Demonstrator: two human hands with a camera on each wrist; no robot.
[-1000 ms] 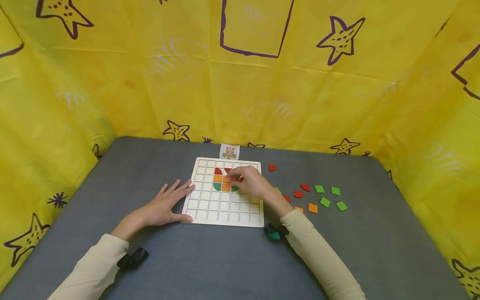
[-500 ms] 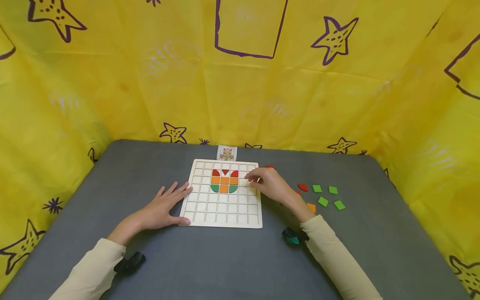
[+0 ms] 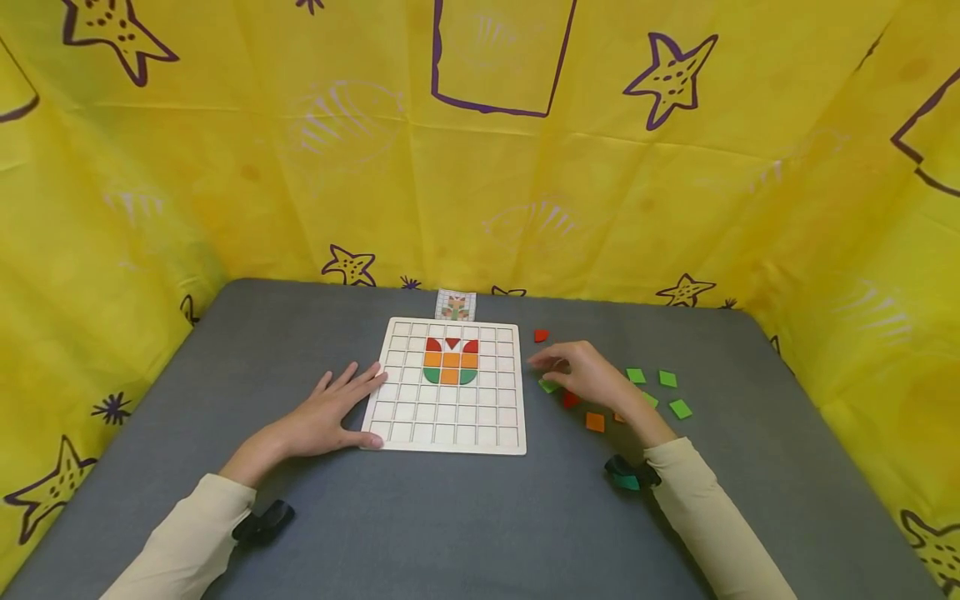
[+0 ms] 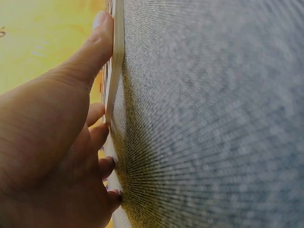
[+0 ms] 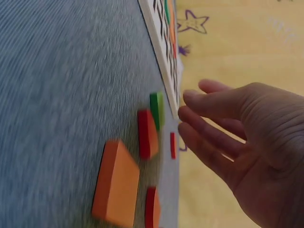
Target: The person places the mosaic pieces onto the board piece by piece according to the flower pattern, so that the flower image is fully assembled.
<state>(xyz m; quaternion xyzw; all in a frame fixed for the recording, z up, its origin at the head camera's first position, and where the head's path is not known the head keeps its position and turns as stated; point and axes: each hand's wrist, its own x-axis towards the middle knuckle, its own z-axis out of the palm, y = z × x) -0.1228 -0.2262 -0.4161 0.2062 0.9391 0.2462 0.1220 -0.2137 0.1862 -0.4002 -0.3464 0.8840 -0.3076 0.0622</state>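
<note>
A white gridded board [image 3: 442,429] lies on the grey table. On its upper middle, red, orange and green tiles form a tulip-like shape, with an orange square [image 3: 451,360] at its centre. My left hand [image 3: 315,421] rests at the board's left edge, fingers spread; the left wrist view has the thumb on the board's rim [image 4: 116,52]. Past the right edge, my right hand [image 3: 588,375] hovers with loosely bent fingers and nothing between them. Beneath its fingertips lies a green tile [image 3: 548,386], with a red quarter-round piece [image 5: 147,135] beside it in the right wrist view.
Behind the board lies a small pattern card [image 3: 455,305]. An orange square tile [image 3: 595,422] and several green tiles [image 3: 667,379] are scattered on the right, partly hidden by my right forearm. A red piece [image 3: 541,336] lies farther back. Yellow cloth [image 3: 480,183] encloses the table's far side.
My right hand has left the tile pattern and moved right, off the board to above the loose pieces. A red triangle now shows at the top of the pattern. My left hand stays put.
</note>
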